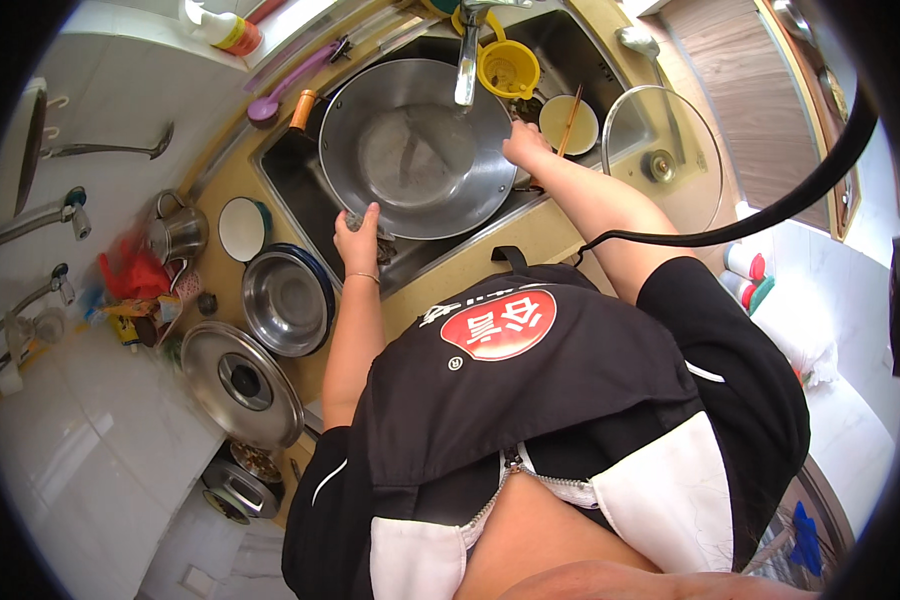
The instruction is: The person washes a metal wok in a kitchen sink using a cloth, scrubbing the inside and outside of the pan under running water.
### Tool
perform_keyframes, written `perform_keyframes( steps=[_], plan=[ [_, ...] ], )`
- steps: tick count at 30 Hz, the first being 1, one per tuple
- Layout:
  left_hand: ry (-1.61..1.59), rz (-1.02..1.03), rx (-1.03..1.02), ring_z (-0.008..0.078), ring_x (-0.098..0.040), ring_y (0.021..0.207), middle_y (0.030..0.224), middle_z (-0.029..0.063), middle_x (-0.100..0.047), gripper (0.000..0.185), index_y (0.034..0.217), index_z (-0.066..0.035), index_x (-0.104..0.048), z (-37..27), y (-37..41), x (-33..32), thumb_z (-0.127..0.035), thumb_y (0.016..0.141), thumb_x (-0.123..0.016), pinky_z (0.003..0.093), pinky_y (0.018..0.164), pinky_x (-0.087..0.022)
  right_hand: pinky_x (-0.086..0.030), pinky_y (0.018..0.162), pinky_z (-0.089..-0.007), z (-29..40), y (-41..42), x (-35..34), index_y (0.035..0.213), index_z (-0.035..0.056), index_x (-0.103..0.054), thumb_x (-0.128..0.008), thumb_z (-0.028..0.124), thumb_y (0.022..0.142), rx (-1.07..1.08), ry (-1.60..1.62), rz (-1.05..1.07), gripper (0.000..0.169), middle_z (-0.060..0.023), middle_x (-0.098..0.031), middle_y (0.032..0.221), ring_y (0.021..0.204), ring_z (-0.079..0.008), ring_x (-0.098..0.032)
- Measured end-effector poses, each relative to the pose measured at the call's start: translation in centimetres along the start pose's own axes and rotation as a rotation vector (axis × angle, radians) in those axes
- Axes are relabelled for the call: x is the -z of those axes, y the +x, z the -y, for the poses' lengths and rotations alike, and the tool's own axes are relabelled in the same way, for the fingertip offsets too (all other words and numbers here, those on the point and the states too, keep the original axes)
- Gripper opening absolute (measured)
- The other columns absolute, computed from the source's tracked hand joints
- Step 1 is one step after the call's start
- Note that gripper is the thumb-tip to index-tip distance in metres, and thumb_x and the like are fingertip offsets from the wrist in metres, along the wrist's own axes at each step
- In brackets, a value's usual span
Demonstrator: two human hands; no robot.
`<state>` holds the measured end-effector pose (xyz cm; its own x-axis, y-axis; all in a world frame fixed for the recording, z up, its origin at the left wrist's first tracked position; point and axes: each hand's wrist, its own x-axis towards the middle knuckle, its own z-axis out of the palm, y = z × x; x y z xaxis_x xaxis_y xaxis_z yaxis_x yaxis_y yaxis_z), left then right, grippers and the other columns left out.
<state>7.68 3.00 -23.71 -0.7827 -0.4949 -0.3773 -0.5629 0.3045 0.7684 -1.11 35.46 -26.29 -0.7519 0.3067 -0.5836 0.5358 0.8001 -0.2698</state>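
Observation:
A large metal wok [420,150] rests tilted over the double-basin sink [300,176]. My right hand [526,144] grips its rim on the right side. At the near-left rim, my left hand [358,240] holds a grey scouring pad [355,222], partly hidden by the fingers. The wok's bottom shines; whether water stands in it I cannot tell. Above the far right part of the wok hangs the chrome faucet spout [467,71]. A wooden handle [304,109] sticks out beyond the wok's upper-left edge.
In the right basin are a yellow strainer [508,69] and a bowl [568,126] with chopsticks [571,120] across it. A glass lid [664,161] lies to the right. On the left stand a steel basin [285,304], an enamel bowl [242,229], a metal lid [242,386] and a kettle [176,232].

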Motion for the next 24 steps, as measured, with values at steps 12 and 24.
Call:
perform_keyframes(
  steps=[12,24],
  plan=[
    [-0.05,0.244,0.086,0.0235,-0.058,0.106,0.116,0.0132,-0.06,0.053,0.128,-0.002,-0.048,-0.9,1.7,-0.7,-0.003,0.075,-0.053,0.0292,0.092,-0.042,-0.042,0.096,-0.0432,-1.1,2.5,-1.0,0.115,-0.0022,-0.055,-0.055,0.026,0.084,-0.069,0.043,0.162,0.042,-0.0228,-0.057,0.121,0.115,-0.0364,-0.053],
    [0.5,-0.064,-0.46,0.0373,-0.061,0.096,0.109,0.0246,-0.061,0.064,0.137,-0.001,-0.038,-16.9,-4.8,7.3,-0.008,0.074,-0.051,0.0402,0.084,-0.047,-0.054,0.063,-0.0387,3.2,-0.1,-7.1,0.085,-0.01,-0.064,-0.069,0.036,0.075,0.255,0.065,0.418,0.047,-0.0219,-0.066,0.084,0.069,-0.0315,-0.066]
  ],
)
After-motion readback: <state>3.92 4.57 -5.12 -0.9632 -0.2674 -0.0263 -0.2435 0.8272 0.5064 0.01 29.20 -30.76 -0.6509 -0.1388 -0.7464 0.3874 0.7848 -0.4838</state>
